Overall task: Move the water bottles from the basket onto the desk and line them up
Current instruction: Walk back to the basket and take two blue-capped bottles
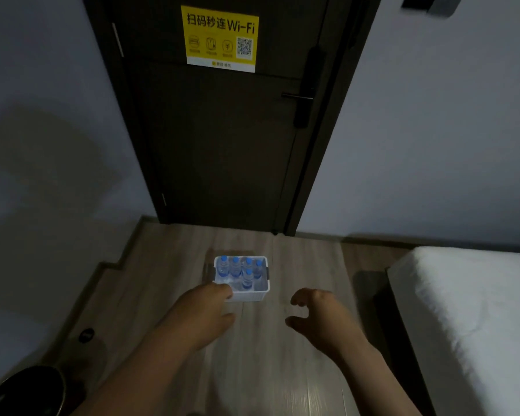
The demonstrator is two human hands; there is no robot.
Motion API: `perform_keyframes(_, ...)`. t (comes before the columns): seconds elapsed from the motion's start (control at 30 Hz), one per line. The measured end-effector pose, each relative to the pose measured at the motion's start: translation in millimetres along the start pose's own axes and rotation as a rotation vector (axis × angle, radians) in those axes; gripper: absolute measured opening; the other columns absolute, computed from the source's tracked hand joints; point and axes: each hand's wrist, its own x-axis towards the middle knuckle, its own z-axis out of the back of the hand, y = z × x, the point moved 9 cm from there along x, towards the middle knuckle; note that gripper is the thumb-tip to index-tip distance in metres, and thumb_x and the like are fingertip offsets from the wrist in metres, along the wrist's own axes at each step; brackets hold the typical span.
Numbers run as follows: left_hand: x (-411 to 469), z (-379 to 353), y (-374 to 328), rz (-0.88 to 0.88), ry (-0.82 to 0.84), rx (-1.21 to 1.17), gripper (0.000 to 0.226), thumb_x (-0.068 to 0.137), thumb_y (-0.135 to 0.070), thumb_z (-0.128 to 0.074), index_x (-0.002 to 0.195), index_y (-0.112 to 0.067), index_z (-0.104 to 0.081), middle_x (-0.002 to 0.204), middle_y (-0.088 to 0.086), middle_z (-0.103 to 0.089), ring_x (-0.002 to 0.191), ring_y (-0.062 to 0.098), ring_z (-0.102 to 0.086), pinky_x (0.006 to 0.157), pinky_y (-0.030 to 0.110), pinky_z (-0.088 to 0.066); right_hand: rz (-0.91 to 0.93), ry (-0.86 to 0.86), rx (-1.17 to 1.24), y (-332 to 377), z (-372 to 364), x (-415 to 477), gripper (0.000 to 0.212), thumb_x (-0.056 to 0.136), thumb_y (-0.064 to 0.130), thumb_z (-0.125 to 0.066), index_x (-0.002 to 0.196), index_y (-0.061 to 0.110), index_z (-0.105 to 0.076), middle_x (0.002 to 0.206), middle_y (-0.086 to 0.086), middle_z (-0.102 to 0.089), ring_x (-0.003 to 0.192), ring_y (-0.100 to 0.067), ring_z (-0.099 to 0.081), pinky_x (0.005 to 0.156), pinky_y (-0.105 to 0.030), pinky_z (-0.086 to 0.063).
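The white basket [250, 295] stands on the wooden floor [267, 355], near its far edge before the dark door [222, 145]; five small water bottles [236, 268] with blue caps stand upright inside, crowded toward the basket's far side; no desk is in sight. The left hand [203, 310] reaches to the basket's near left corner, though whether it grips the rim or only touches it I cannot tell; the right hand [314, 313] hangs off the near right corner, apart from it, fingers loosely curled round nothing. Filled bottles look heavy for thin plastic walls that may flex, so I would lift by both short ends; single bottles are smooth, best taken round the body. A yellow poster [220, 39] on the door reads "扫码秒连 Wi-Fi" beside a QR code; the bottle labels are too small to read.
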Motion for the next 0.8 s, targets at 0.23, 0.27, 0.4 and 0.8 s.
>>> perform_keyframes(0.23,77.6,9.0,34.8,0.047,0.051,-0.09,0.025,0.084,-0.037,-0.061,0.107,-0.027,-0.059,0.109,-0.007,-0.06,0.092,0.008,-0.056,0.078,0.022,-0.048,-0.001,0.041,-0.016,5.1,-0.7,85.9,0.037,0.083,0.041,-0.067,0.118,0.031,-0.058,0.119,0.009,-0.061,0.099,-0.005,-0.061,0.085,-0.021,-0.052)
perform_keyframes(0.27,91.1,12.7,40.3,0.039,0.05,-0.094,0.021,0.084,-0.036,-0.061,0.103,-0.027,-0.059,0.108,-0.007,-0.06,0.09,0.008,-0.056,0.075,0.021,-0.047,-0.005,0.041,-0.022,6.8,-0.1,99.5,0.037,0.083,0.041,-0.067,0.118,0.031,-0.058,0.119,0.009,-0.061,0.099,-0.005,-0.06,0.085,-0.021,-0.052)
perform_keyframes(0.4,149.4,36.0,66.6,0.01,0.035,-0.102,0.019,0.085,-0.034,-0.06,0.102,-0.027,-0.058,0.11,-0.005,-0.061,0.085,0.005,-0.051,0.069,0.017,-0.038,-0.017,0.043,-0.037,22.9,5.2,158.5,0.036,0.085,0.04,-0.065,0.119,0.03,-0.058,0.118,0.01,-0.063,0.101,-0.004,-0.06,0.086,-0.019,-0.05)
perform_keyframes(0.8,263.1,35.1,123.8,0.039,0.133,-0.118,0.031,0.088,-0.035,-0.058,0.115,-0.019,-0.058,0.116,0.001,-0.062,0.102,0.015,-0.059,0.086,0.026,-0.048,-0.08,0.03,0.019,32.7,-9.4,274.4,0.039,0.087,0.037,-0.064,0.124,0.029,-0.058,0.121,0.009,-0.064,0.104,-0.003,-0.06,0.085,-0.014,-0.046)
